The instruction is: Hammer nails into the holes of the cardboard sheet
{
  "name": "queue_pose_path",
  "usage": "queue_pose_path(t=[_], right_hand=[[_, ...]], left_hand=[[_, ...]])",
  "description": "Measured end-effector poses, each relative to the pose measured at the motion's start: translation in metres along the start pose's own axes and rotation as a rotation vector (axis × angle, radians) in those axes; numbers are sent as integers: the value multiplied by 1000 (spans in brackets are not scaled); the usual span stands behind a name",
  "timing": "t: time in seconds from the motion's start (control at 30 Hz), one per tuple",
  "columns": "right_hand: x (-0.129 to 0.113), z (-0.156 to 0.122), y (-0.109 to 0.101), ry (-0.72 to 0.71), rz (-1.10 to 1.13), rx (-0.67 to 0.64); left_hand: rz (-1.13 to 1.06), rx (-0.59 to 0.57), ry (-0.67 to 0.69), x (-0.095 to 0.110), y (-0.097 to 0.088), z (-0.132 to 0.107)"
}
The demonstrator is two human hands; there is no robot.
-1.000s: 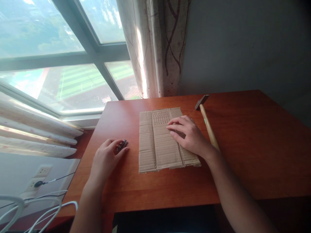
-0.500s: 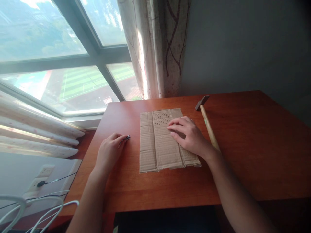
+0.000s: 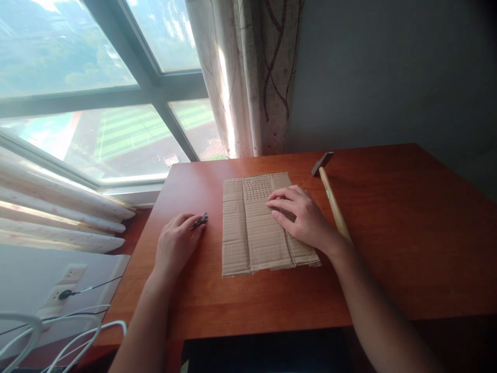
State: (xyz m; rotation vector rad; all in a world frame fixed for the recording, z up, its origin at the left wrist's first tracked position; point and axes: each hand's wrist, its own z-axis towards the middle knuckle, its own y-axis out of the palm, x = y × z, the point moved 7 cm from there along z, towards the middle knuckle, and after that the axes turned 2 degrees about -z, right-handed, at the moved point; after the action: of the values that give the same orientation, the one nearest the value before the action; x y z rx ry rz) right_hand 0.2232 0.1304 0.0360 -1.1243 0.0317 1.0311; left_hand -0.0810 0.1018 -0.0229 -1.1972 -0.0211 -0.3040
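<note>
My left hand point(image 3: 179, 238) is closed, its fingertips pinching a small bunch of thin metal nails point(image 3: 200, 221) just above the table, left of the cardboard. A flat, creased piece of cardboard point(image 3: 266, 235) lies on the table in front of me, with a patch of small holes point(image 3: 258, 189) in rows near its far edge. On the right part of the cardboard rests my right hand point(image 3: 298, 212), fingers apart and nothing visible in them. Its fingertips are close to the lower right of the holes.
A hammer point(image 3: 332, 194) with a wooden handle lies right of the cardboard, partly hidden behind my right forearm. The wooden table point(image 3: 411, 233) extends to the right. Window, curtains point(image 3: 236, 77), a wall socket point(image 3: 62, 294) and white cables point(image 3: 91, 331) are around it.
The nails in my left hand have tilted slightly and show more of their length as the fingers shifted. My right hand, the cardboard and the hammer stay put.
</note>
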Motion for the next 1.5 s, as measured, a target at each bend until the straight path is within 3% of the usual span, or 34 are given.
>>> queue_pose_path(t=[0.57, 1.0, 1.5], right_hand=[[1, 0, 1, 1, 19, -4], [1, 0, 0, 13, 25, -3], [1, -1, 1, 11, 18, -4]], left_hand=[[-4, 36, -18, 1, -4, -3], [127, -16, -5, 4, 3, -2], [118, -40, 14, 6, 1, -2]])
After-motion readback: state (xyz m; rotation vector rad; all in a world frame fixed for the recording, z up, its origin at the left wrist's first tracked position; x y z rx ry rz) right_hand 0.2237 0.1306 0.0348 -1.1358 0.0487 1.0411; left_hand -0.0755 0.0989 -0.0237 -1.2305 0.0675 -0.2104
